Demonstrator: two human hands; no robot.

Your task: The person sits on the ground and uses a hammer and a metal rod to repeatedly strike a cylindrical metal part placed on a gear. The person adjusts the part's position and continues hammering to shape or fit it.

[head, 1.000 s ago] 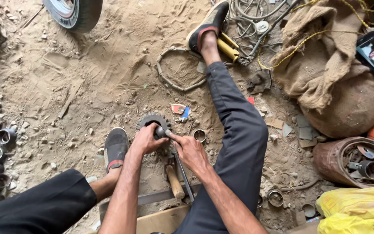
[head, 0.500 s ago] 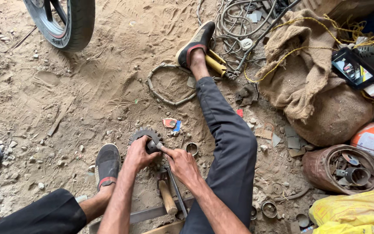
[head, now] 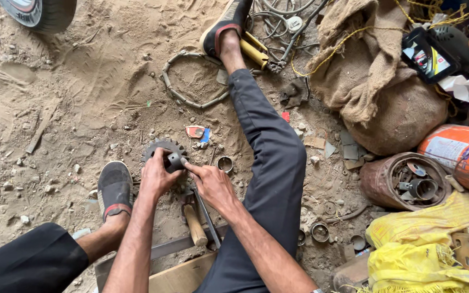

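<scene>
Sitting on a sandy floor (head: 71, 108), a person works a toothed gear (head: 161, 149) that lies on the ground between the spread legs. Left hand (head: 156, 176): fingers clenched on the gear's rim, pinning it down. Right hand (head: 210, 184): fingers pinched around a short grey metal sleeve (head: 176, 159) set at the gear's centre, thumb and forefinger meeting on it. Just below the hands: a wooden-handled hammer (head: 194, 222), head toward the gear, and a thin steel rod (head: 207, 220) beside it; both lie untouched. Near the gear to the right: a loose metal ring (head: 224, 164) and a scrap of red-and-blue wrapper (head: 197, 132). Further off: a bent wire hoop (head: 188, 76) by the right shoe (head: 225, 30); yellow-handled pliers (head: 256, 51); a burlap sack (head: 381, 81); a rusty can of parts (head: 408, 182); an orange drum (head: 460, 152); yellow cloth (head: 424, 244); a tyre (head: 42, 12) at the top left. Progress, as judged: the sleeve looks placed in or against the gear's bore but not visibly seated flush; whether it is going in or coming out cannot be told. The hammer at rest suggests driving or tapping is not under way.
</scene>
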